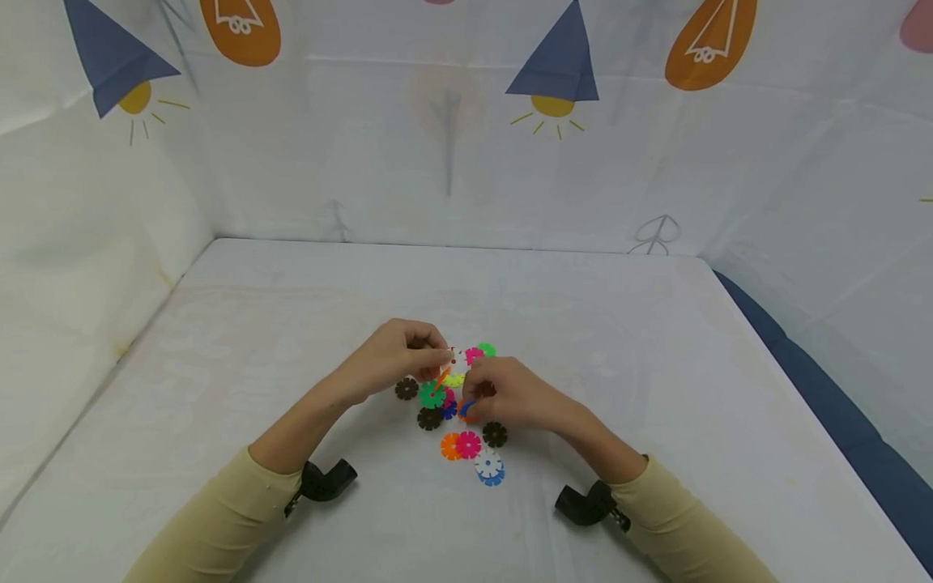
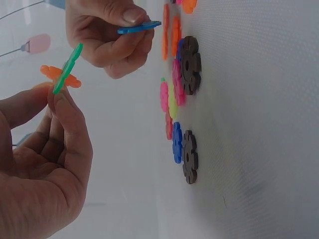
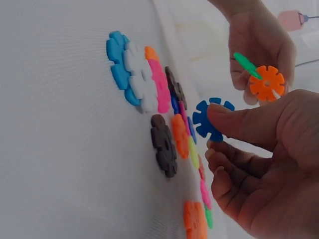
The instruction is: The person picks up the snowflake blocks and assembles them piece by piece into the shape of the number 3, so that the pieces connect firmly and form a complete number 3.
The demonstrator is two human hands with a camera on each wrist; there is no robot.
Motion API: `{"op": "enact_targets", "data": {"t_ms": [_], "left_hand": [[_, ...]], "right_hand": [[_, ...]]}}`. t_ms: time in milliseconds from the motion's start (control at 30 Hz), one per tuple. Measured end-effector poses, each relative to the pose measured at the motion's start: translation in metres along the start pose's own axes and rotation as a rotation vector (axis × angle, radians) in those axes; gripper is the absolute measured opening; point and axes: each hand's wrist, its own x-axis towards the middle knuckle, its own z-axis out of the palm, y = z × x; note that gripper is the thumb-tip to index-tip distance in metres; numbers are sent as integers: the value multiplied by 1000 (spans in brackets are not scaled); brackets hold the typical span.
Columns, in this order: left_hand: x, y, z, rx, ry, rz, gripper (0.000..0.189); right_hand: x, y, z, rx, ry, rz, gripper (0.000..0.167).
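In the head view, my left hand (image 1: pixel 403 356) and right hand (image 1: pixel 516 394) face each other over a small pile of flower-shaped plastic discs. Thumb and finger of the left hand pinch a green notched disc (image 2: pixel 69 67) slotted crosswise into an orange notched disc (image 3: pixel 267 83). Between the right thumb and fingers is a blue notched disc (image 3: pixel 208 122), held apart from the joined pair. Both hands are raised off the tabletop, with loose discs lying below them, among them a brown disc (image 2: pixel 190 157) and a yellow disc (image 3: pixel 193 152).
Nearer the body lie a pink disc (image 1: pixel 469 444), an orange disc (image 1: pixel 450 446) and a white disc (image 1: pixel 488 463) overlapping a blue one. Another brown disc (image 1: pixel 406 389) sits by the left hand. The white table (image 1: pixel 291 283) meets a printed curtain (image 1: pixel 379 146) at the back.
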Motion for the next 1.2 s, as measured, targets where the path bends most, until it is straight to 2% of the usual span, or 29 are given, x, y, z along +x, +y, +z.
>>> {"op": "enact_targets", "data": {"t_ms": [133,367,500,767,1000,1200], "left_hand": [[1,-2,-1,-5,3,11,22],[1,-1,0,-15,19,7,22],[2,0,0,-16,25,6,21],[1,1,0,-27,33,3,22],[1,0,0,-40,30,13,22],[1,0,-1,-49,32,18,23]], "right_hand": [[-2,-4,-6,28,58,17,10],[-4,-10,-15,77,264,-48,8],[-5,-11,-19,86,344,-54,8],[-4,-8,-21,50,419,-74,7],[-5,-10,-20,20,428,-102,10],[-6,-12,-19,-4,468,-148,10]]}}
